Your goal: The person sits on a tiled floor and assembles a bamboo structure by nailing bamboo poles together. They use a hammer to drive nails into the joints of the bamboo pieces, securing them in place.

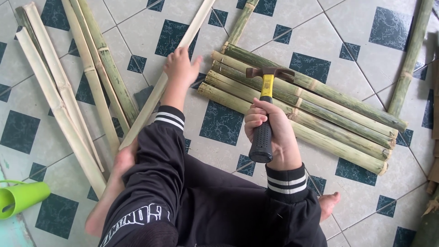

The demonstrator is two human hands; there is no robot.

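Gripping a hammer (264,105) by its black handle, the right hand (270,128) holds it upright over a row of split bamboo (320,114) lying on the tiled floor (356,59). Left hand (180,66) rests open-fingered on a pale slat (155,91) beside that row.

Pale tiled floor (356,41) with dark squares

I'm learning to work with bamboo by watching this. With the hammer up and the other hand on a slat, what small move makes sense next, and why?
Probably draw the pale split bamboo slat toward the row of green bamboo strips. The left hand rests on that slat, which lies apart from the row, while the right hand holds the yellow-shafted black-grip claw hammer above the strips.
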